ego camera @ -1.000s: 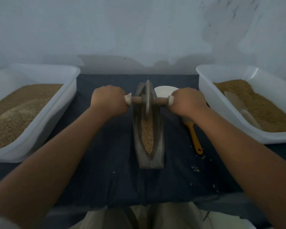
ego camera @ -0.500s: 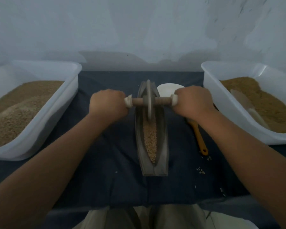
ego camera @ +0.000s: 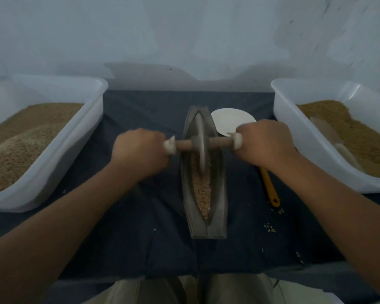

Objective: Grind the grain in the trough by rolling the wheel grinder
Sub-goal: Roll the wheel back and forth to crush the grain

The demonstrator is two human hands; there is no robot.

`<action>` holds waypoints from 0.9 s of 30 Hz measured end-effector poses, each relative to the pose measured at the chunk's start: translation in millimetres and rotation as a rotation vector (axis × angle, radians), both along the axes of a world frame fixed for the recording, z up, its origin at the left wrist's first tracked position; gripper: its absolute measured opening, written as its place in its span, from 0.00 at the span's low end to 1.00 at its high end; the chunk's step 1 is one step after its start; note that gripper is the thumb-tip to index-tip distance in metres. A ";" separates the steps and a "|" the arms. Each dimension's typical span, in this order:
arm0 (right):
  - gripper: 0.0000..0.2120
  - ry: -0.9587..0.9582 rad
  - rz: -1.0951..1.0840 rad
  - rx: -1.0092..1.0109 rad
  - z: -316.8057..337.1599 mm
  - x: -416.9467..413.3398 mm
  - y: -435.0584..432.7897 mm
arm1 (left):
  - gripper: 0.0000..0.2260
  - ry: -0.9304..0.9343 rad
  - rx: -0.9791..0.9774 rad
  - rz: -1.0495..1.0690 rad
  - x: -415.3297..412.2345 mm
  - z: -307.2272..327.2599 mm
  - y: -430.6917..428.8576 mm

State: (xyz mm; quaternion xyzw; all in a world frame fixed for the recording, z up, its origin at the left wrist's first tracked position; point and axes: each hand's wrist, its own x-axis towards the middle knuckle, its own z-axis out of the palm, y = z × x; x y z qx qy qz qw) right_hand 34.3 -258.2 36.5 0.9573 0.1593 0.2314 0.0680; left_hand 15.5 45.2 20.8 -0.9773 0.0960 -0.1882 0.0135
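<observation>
Rolled slightly nearer within the trough's [ego camera: 218,194] far half, the wheel grinder [ego camera: 200,141] is gripped at both handles by left hand [ego camera: 140,153] and right hand [ego camera: 264,145], and grain [ego camera: 201,191] could be spilled if tilted.

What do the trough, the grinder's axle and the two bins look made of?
The trough is dull grey and matte, likely cast metal or stone. The axle is matte brown, probably wood. The left bin and right bin are white, smooth, likely plastic.
</observation>
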 end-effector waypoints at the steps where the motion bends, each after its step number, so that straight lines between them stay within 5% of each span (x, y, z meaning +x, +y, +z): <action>1: 0.18 0.024 -0.043 0.018 -1.0 13.0 1.7 | 0.16 0.008 0.015 0.017 17.5 8.4 -6.3; 6: 0.16 0.198 -0.137 0.078 1.4 8.6 0.0 | 0.16 0.067 0.098 -0.037 26.8 25.2 -8.0; 12: 0.16 -0.023 0.188 -0.007 2.7 -44.7 -12.4 | 0.17 -0.080 -0.056 -0.182 -50.0 -22.0 26.1; 21: 0.15 0.180 -0.169 0.066 8.4 25.5 3.9 | 0.14 0.081 0.065 0.001 43.1 30.5 -18.9; 27: 0.13 0.103 0.127 0.072 6.9 -55.9 -13.8 | 0.18 -0.061 0.071 -0.157 -38.4 -8.3 18.8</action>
